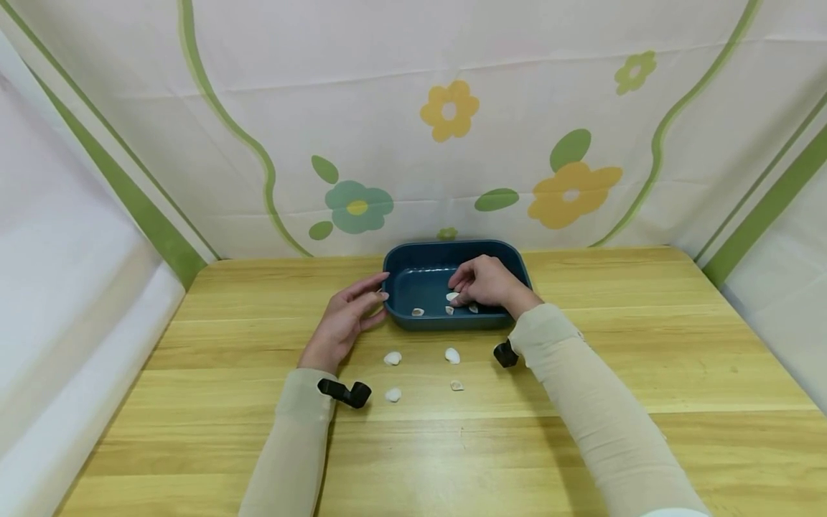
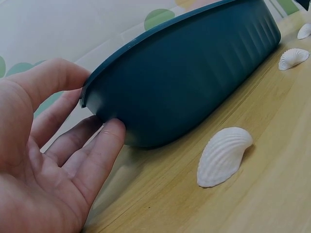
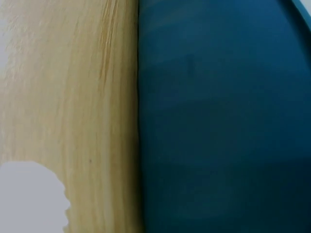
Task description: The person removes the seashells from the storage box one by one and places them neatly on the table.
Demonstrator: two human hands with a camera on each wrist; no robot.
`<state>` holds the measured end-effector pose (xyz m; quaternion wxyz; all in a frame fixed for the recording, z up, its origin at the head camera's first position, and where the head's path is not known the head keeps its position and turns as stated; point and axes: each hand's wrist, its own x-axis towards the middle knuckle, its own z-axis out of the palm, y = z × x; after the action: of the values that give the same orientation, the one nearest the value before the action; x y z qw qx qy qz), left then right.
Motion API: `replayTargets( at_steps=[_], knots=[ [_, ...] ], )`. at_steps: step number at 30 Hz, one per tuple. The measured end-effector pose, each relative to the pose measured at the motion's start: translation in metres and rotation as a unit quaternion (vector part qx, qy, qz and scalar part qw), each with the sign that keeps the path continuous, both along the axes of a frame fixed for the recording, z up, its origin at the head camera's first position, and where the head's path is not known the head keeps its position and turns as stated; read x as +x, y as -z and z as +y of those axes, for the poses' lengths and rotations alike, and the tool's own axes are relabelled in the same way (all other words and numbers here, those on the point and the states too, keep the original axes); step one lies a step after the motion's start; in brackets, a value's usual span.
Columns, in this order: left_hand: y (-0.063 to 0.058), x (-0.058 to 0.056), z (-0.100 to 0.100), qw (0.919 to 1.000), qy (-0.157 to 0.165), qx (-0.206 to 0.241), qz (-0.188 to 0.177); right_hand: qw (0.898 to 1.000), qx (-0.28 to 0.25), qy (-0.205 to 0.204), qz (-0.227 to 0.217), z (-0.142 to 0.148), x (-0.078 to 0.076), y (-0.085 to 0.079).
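Observation:
A dark blue rectangular basin (image 1: pixel 446 323) stands at the back of the table. At its left end my left hand (image 1: pixel 342 323) rests its fingertips against the rim and outer wall, fingers fairly straight. My right hand (image 1: pixel 487 281) reaches inside over the right part and pinches a white seashell (image 1: pixel 452 296) between thumb and fingers. Small brownish shells lie on the basin floor, one at the left (image 1: pixel 418 311) and others under the right hand. In the right wrist view the basin wall (image 3: pixel 218 107) fills the right side and the hand is out of sight.
In front of the basin, white seashells (image 1: pixel 392 357) and a small brownish shell (image 1: pixel 456 385) lie spread on the wooden table (image 1: pixel 258 445). A ribbed white shell (image 2: pixel 223 158) sits near the left hand. A flowered curtain (image 1: pixel 388 72) hangs just behind the basin.

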<state>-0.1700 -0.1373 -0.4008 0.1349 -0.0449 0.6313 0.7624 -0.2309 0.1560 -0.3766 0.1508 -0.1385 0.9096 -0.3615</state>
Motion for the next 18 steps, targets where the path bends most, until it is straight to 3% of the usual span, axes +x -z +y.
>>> replayTargets(
  at_steps=[4, 11, 18],
  knots=[
    [-0.0003, 0.0, -0.0004, 1.0, -0.002, -0.001, -0.001, 1.0, -0.02, -0.012, -0.002, -0.0009, 0.0008, -0.0001],
    [-0.0016, 0.0, 0.0003, 1.0, -0.001, -0.004, -0.005, 1.0, 0.014, 0.022, 0.017, -0.0015, 0.0043, -0.0006],
    [-0.0012, -0.0006, 0.0001, 1.0, -0.001, -0.001, -0.005, 1.0, 0.004, 0.013, 0.001, -0.0001, 0.0019, 0.0008]
  ],
)
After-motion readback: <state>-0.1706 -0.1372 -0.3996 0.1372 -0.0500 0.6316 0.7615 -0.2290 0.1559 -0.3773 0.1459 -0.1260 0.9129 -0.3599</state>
